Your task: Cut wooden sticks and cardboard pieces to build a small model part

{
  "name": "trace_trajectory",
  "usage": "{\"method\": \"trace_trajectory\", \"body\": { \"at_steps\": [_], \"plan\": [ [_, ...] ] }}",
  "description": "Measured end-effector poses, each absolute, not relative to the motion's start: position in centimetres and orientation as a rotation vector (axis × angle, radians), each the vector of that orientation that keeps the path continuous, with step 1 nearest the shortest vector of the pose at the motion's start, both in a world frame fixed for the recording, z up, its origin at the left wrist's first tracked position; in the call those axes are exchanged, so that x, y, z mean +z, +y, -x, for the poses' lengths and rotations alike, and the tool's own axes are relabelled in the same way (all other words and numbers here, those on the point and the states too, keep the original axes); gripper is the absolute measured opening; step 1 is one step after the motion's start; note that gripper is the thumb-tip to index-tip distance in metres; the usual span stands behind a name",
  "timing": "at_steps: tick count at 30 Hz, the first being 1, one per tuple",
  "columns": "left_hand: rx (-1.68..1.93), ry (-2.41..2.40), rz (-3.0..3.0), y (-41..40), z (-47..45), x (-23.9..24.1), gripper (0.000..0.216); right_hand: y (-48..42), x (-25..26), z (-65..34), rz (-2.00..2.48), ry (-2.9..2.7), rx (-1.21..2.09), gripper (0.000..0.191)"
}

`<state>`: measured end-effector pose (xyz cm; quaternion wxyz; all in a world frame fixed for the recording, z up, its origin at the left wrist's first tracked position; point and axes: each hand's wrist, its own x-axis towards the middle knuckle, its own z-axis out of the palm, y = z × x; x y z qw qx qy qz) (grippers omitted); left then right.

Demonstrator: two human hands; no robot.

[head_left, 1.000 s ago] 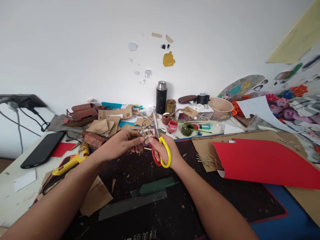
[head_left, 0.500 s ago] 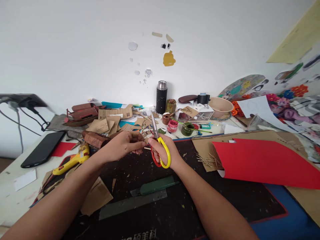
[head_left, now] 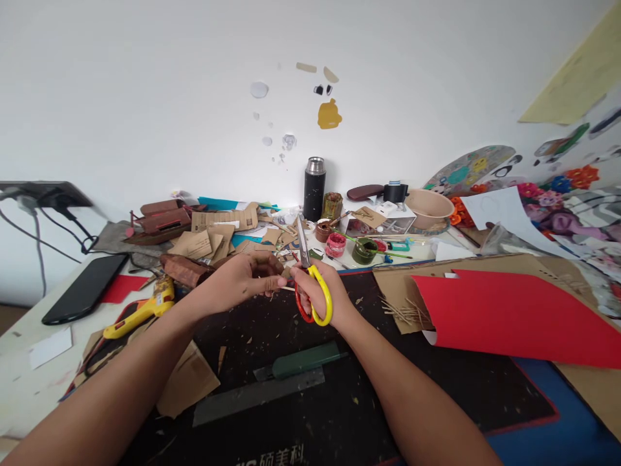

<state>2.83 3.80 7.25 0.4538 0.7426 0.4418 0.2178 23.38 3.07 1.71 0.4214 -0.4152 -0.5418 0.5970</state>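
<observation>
Scissors (head_left: 321,296) with one yellow and one red handle loop are in my right hand (head_left: 317,291). Their metal blades point up and away, looking closed together. Close by on the left, my left hand (head_left: 257,277) has its thumb and fingers pinched together. Whatever it pinches is too small to make out. A thin pale strip (head_left: 288,288) shows just beside those fingertips; I cannot tell whether it is held. Both hands hover over the far part of the dark mat (head_left: 369,401), with fingertips almost meeting.
Left are a yellow glue gun (head_left: 138,317), a black phone (head_left: 85,289) and a brown model (head_left: 162,223). Paint jars (head_left: 334,244) and a black flask (head_left: 314,191) stand behind. A green utility knife (head_left: 306,360) lies in front; red card (head_left: 514,317) and thin sticks (head_left: 406,309) lie right.
My hands keep nearly the same pose, with a slight gap opening between the fingertips. The pale strip beside the left fingers shows a little more. The scissors stay in my right hand.
</observation>
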Motion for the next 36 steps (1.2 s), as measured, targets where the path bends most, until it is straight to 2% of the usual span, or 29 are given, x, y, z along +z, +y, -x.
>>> {"method": "trace_trajectory", "body": {
  "at_steps": [14, 23, 36],
  "plan": [
    [0.668, 1.261, -2.014, 3.13, -3.65, 7.15, 0.030, 3.08, 1.63, -23.39, 1.046, -1.377, 1.497, 0.041],
    [0.596, 1.353, -2.133, 2.97, -3.66, 7.35, 0.029, 3.18, 1.37, -23.35, 1.044, -1.391, 1.490, 0.039],
    [0.545, 1.341, -2.265, 2.93, -3.27, 7.61, 0.029, 3.01, 1.87, -23.43, 1.061, -1.288, 1.517, 0.048]
  ]
}}
